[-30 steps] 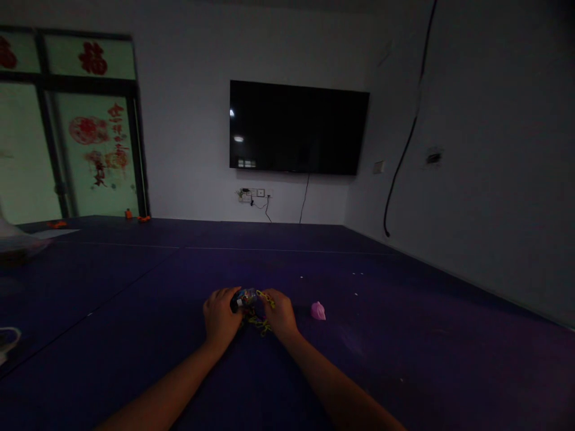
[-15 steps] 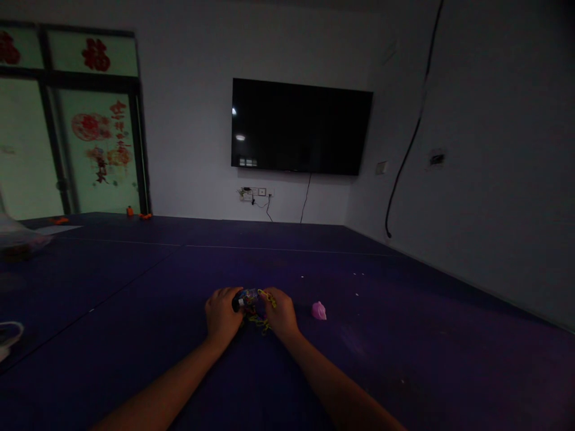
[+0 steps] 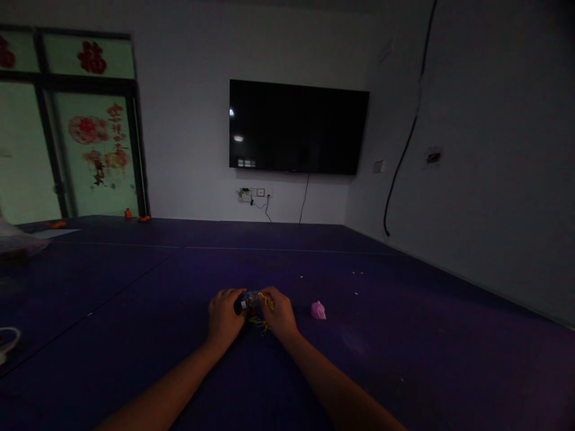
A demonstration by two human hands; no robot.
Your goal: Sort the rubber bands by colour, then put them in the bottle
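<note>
My left hand (image 3: pixel 224 314) is closed around the black end of a small clear container (image 3: pixel 252 297) with colourful bits showing in it. The container lies on its side, low over the dark purple floor. At its other end, my right hand (image 3: pixel 281 316) is closed, with yellow chain-like strands (image 3: pixel 268 300) at the fingertips. More yellow strands (image 3: pixel 259 324) hang below, between the hands. Both palms are turned inward, so part of the container is hidden. To the right of my right hand sits a pink shell-like piece (image 3: pixel 318 310), untouched.
Several white specks (image 3: pixel 356 293) dot the floor (image 3: pixel 404 335). A white ring-shaped handle (image 3: pixel 11 338) and a whitish plastic bag (image 3: pixel 20 239) show at the left edge. Small orange objects (image 3: pixel 144 218) lie by the door. A television (image 3: pixel 299 127) hangs on the far wall.
The view has shifted slightly. My hands have moved only a little around the container, and the yellow strands hang a bit differently. The pink piece stays in place.
</note>
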